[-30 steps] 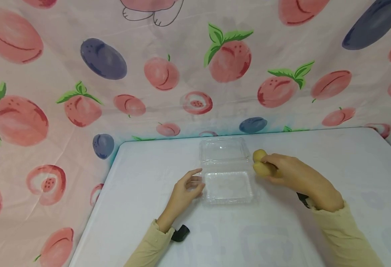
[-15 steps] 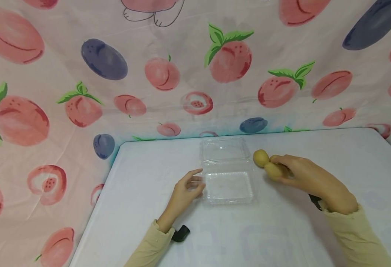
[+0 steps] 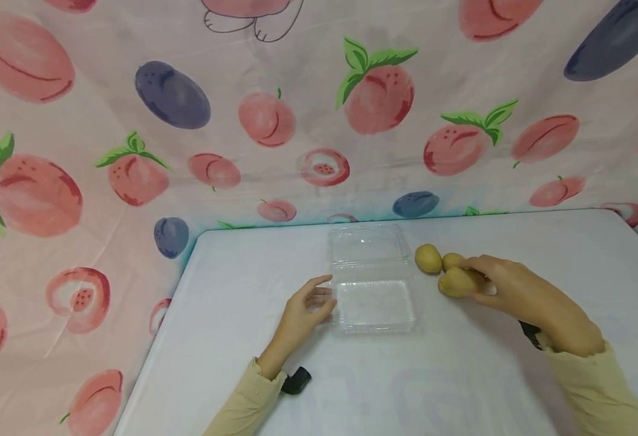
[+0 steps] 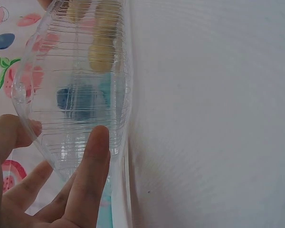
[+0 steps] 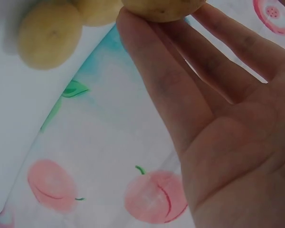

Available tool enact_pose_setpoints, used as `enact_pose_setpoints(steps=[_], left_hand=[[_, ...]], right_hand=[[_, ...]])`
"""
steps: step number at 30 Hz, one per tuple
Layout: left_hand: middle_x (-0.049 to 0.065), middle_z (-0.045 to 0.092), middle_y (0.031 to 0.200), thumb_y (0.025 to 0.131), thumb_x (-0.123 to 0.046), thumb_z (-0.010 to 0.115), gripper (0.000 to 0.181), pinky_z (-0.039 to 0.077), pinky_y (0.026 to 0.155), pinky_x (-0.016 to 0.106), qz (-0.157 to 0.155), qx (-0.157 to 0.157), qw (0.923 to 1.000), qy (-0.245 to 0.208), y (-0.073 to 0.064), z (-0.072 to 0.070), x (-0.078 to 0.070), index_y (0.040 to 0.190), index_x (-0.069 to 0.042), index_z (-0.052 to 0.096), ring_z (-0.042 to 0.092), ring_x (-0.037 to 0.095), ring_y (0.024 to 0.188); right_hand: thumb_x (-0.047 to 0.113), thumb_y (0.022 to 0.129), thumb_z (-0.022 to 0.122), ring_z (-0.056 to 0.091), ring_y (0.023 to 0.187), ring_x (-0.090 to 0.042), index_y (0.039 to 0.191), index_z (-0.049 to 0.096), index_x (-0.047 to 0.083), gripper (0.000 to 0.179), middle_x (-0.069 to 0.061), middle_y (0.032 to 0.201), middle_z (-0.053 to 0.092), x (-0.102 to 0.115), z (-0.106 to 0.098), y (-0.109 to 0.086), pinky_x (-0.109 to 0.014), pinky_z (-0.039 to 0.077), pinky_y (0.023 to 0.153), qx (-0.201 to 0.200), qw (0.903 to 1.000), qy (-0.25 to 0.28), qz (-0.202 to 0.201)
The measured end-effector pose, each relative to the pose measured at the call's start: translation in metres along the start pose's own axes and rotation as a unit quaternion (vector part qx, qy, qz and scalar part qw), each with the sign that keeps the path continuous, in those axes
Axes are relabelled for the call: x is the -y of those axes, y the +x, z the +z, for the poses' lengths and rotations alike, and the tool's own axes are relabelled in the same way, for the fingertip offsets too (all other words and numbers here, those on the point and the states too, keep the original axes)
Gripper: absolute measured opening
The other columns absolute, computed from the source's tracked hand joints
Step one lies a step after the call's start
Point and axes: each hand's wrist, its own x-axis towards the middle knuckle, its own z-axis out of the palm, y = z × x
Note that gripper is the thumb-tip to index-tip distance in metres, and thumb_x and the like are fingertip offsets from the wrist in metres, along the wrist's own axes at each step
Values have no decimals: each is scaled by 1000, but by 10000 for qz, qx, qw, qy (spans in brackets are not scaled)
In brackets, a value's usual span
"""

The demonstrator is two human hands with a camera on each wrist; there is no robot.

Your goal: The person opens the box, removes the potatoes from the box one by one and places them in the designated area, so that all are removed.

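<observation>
Three yellow potatoes lie grouped right of a clear plastic clamshell box [image 3: 373, 306] in the head view. My right hand [image 3: 520, 290] holds the front potato [image 3: 460, 283] between thumb and fingers. In the right wrist view that potato [image 5: 164, 8] shows at the fingertips. Behind it sits a smaller-looking, partly covered potato [image 3: 452, 261], and the left potato [image 3: 428, 259] is close to the box. My left hand [image 3: 302, 309] is at the box's left side, fingers loosely bent and holding no potato. In the left wrist view its fingers [image 4: 96, 147] touch the ribbed wall.
The box stands open, its lid [image 3: 368, 244] folded back toward the rear edge of the white table [image 3: 243, 266]. A fruit-printed cloth [image 3: 308, 121] hangs behind the table and along its left side. Dark wrist cameras show at both sleeves.
My right hand has moved right, away from the box, with the front potato. The left potato has come out of its grasp and stays near the lid. My left hand keeps its place.
</observation>
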Motion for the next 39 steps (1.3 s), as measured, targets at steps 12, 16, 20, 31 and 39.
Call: enact_pose_setpoints(steps=[12,16,20,31,39], left_hand=[[21,64,120,93,-10,69,51,61,75,28,-58,-26,10000,39,0,0,0,141,-10,53,66,31,107],[22,64,120,94,-11,69,51,61,76,28,-12,-14,10000,58,0,-1,-1,142,-9,52,66,30,107],[23,63,121,94,-11,69,51,61,76,28,-19,-23,10000,69,0,-1,-1,142,-8,52,66,31,108],[19,64,123,94,-15,69,51,61,75,26,-70,65,9998,167,3,3,2,142,-12,52,65,29,110],[20,64,122,94,-13,69,50,61,75,27,-10,10,9999,167,0,-1,1,142,-11,53,66,31,110]], right_hand=[[9,74,85,53,78,-8,111,68,2,41,8,86,60,-16,2,-11,-28,49,66,-52,10000,-58,21],[7,73,86,54,79,-7,113,68,1,44,8,89,62,-20,3,-14,-27,51,67,-95,9999,-54,-1],[8,73,86,54,78,-7,114,67,0,46,8,88,61,-24,4,-17,-27,50,65,-123,9999,-109,-18],[11,75,85,54,77,-7,111,65,-3,44,8,85,58,-36,4,-27,-27,49,63,153,9995,-202,197],[11,77,83,52,76,-4,111,64,-4,42,9,84,57,-41,9,-25,-24,47,60,326,9992,-74,221]])
